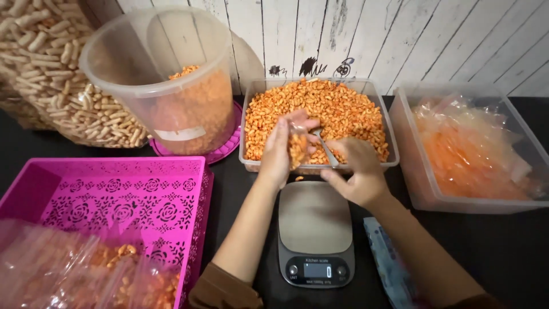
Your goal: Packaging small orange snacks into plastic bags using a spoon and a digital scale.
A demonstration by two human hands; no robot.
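My left hand [278,150] holds a small clear plastic bag [297,143] upright, partly filled with orange coated snacks. My right hand [357,171] grips a metal spoon [325,147] whose bowl points into the bag's mouth. Both hands hover over the front edge of a clear rectangular tub [251,91] heaped with the same orange snacks [331,111]. Just below the hands lies a grey kitchen scale [315,229] with nothing on its platform.
A pink lattice basket [123,194] at left holds filled bags [86,269]. Behind it stand a clear bucket [163,74] of orange snacks on a pink lid and a big bag of pale stick snacks [51,74]. A clear tub [409,154] of filled packets sits right; a blue packet [392,266] lies by the scale.
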